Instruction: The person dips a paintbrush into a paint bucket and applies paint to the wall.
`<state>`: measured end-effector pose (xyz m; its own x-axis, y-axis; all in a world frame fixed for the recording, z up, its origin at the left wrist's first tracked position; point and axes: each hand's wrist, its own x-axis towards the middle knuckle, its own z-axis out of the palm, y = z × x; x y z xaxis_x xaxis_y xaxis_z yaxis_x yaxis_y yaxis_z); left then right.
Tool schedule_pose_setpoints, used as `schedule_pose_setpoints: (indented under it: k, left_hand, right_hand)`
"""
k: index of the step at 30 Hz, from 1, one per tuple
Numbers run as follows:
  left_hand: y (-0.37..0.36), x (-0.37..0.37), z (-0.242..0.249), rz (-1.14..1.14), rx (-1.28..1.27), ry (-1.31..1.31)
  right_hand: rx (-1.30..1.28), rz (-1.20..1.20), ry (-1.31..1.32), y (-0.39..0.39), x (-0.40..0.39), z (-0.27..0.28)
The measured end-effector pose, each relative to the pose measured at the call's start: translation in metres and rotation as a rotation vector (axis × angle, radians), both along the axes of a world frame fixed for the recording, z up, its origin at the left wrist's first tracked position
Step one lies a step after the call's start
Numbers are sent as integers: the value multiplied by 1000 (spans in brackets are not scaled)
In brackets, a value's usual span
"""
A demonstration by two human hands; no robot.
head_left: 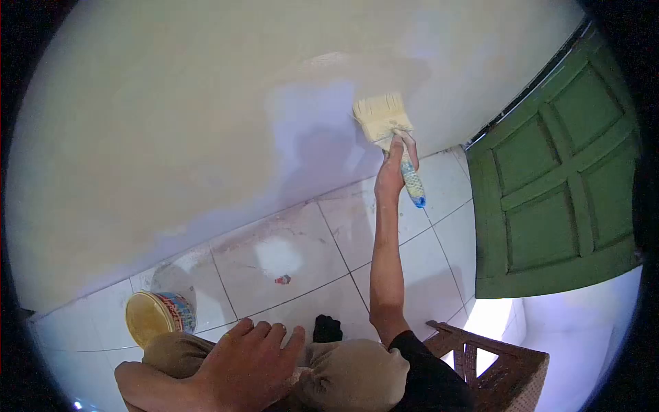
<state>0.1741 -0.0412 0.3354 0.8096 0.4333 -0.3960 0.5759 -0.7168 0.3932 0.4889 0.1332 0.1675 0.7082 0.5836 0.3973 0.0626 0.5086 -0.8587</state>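
Note:
My right hand [396,165] is closed around the blue-tipped handle of a wide paintbrush [382,118]. The brush has cream paint on its bristles and ferrule, and more paint marks its handle. Its bristles lie at the wall [171,123], beside a lilac patch bordered by cream paint. Low in the view, my left hand [254,364] rests over my lap near the knee, its fingers spread and holding nothing. Left of that hand, a paint bucket [180,312] with a printed label stands on the floor, its inside coated in cream paint.
White floor tiles [281,233] run along the wall's foot, with smudges on them. A small red-and-white scrap [283,279] lies there, near a black object [327,328] I cannot identify. A green panelled door [549,178] stands at right, above a brown wooden furniture piece [508,364].

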Motion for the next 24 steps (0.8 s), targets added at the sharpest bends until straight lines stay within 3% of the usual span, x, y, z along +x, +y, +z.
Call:
schedule_pose_setpoints:
  k: [5,8,12,17,24]
  left_hand:
    - [-2,-1,2,-12,5,-5]
    - [-5,0,2,21,26,-4]
    - [-4,-1,3,10,24,-2]
    - [-2,-6,-1,-6,-16,4]
    - [-3,-1,6,7,0,32]
  right_hand:
    - [-52,69,-84,-5,2,-19]
    - [-47,-124,-397,-4,-1,-30]
    - [-124,5,-165,-7,3,-34]
    - [-126,-12,-299,-8,0,-41]
    - [-234,46,-89,-16,4,-38]
